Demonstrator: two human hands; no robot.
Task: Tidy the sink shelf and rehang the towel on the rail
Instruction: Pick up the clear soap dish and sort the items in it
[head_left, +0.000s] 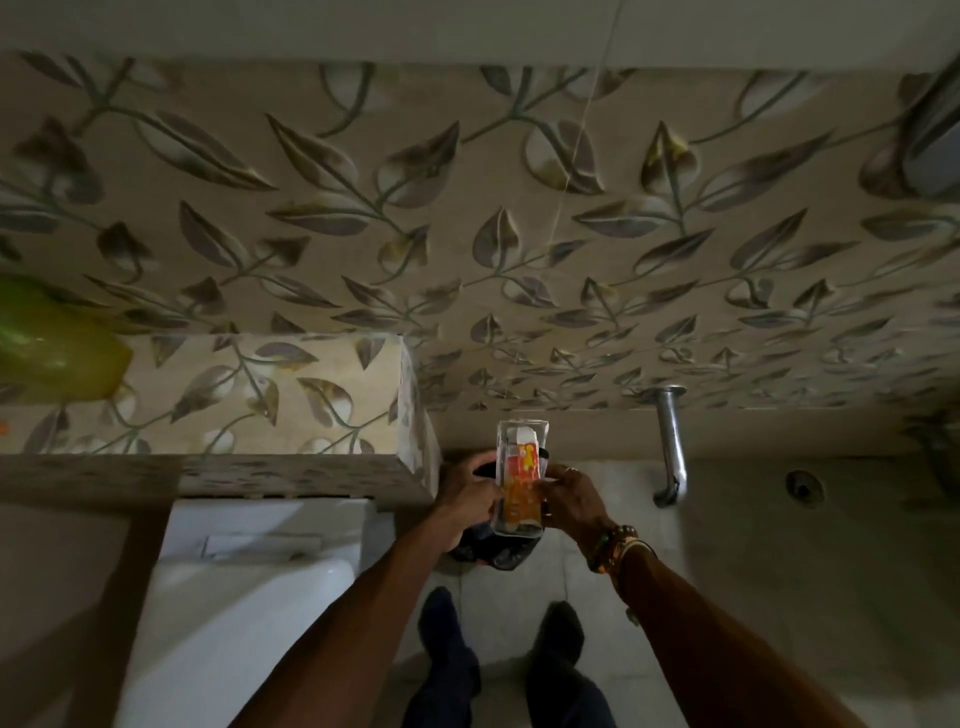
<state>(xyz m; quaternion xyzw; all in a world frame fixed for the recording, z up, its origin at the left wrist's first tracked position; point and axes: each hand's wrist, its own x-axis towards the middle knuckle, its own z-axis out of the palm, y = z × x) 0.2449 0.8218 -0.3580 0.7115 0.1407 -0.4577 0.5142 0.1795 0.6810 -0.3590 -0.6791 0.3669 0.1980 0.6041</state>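
Packet held over a bag

A clear packet (519, 480) is gripped by curled fingers of the left hand (466, 493) and right hand (574, 500), above a black bag (496, 557) beside the shelf (208, 474). Released off-centre, it could be dropped onto the floor (737, 551).

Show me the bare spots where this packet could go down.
Bare: the tiled ledge top between the green-yellow object and its right corner; the white cistern lid below it; the floor between the metal pipe and the drain. Crowded: under the left hand and right hand, where the black bag sits beneath the packet.
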